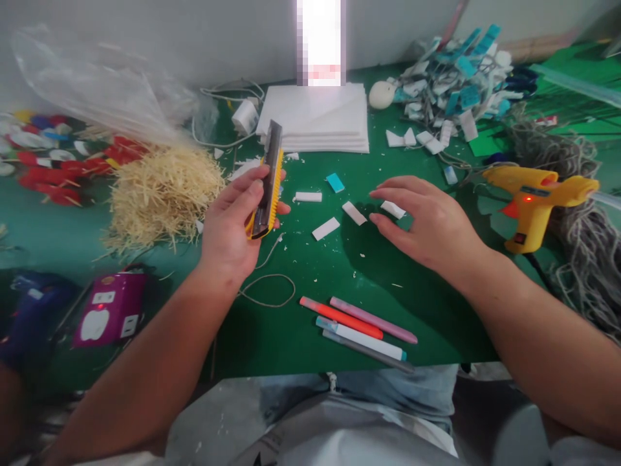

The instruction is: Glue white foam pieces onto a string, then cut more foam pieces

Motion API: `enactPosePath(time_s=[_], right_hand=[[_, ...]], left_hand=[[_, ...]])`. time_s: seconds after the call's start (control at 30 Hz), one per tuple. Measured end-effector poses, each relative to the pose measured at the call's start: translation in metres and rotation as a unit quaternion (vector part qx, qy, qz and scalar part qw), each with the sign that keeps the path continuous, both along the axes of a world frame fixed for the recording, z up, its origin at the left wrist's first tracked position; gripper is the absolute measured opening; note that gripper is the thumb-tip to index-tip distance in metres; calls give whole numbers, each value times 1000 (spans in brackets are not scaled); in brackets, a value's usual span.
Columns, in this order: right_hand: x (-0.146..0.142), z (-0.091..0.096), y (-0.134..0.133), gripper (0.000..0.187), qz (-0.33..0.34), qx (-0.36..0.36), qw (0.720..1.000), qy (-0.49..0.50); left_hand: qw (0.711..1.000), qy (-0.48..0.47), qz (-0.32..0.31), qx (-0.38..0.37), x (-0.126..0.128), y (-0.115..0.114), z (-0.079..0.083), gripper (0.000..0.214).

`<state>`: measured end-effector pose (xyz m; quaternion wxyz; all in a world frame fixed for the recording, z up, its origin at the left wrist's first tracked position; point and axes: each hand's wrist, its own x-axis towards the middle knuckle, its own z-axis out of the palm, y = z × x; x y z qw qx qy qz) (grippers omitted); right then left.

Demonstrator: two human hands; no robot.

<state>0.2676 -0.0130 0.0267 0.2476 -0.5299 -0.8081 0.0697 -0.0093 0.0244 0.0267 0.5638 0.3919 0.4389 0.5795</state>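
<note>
My left hand point(233, 220) is closed around a yellow and dark grey box cutter point(268, 188), held up at a steep tilt above the green table. Fingers spread, my right hand point(422, 217) hovers with nothing in its grasp. A small folded white piece point(392, 209) lies just beside its fingertips, partly behind them. Between the two hands are flat white strips, one point(325, 228) nearest the middle and another point(354, 213) closer to my right hand. A small blue rectangle point(334, 182) rests above them. A thin grey cord loop point(269, 304) lies below my left hand.
Markers point(361, 330) lie near the front edge. A yellow glue gun point(528, 194) stands at right by grey yarn point(582, 259). White sheets point(320, 123) are stacked at the back, with a pile of tagged cords point(451, 84) beside them. Straw point(162, 194) and a purple box point(110, 307) are left.
</note>
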Motion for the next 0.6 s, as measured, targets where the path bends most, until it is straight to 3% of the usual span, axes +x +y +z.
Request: enactPosePath(time_s=[0.2,0.43,0.6], right_hand=[[0,-1,1,31,6,14,1000,-3],[1,-3,2,28,12,18,1000,4],[-1,-2,-1,31,18,28,999,11]], left_hand=[[998,-10,66,-21,-1,6,2,11],[996,5,42,72,-10,6,0,35],[983,82,30,162,-20,10,-6,58]])
